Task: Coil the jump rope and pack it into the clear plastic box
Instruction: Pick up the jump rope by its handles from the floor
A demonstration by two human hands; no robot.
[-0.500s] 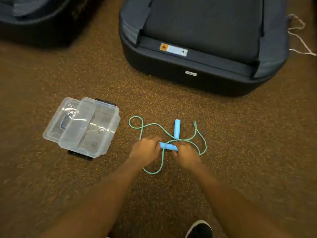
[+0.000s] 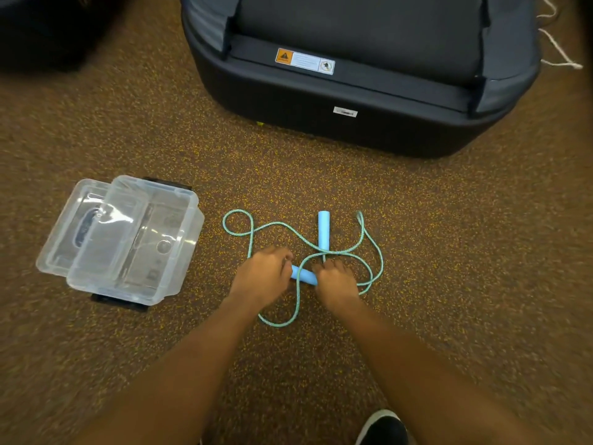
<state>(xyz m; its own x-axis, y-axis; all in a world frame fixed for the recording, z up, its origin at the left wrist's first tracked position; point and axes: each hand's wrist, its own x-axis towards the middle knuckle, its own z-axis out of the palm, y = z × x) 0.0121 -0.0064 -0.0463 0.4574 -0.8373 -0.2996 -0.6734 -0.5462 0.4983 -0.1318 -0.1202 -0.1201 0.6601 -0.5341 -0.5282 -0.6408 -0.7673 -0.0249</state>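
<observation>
A warning label sits on the upper ledge of the large dark padded unit: an orange panel with a black triangle sign at its left end, white lines of print too small to read in the middle, and a round symbol at its right. Lower on the unit's front, a small white tag is unreadable too.

Both forearms are bare, with no sleeves showing up to the near frame edge. The left hand and right hand look ungloved. A black shoe with a white rim, possibly a sneaker, shows near right.
</observation>
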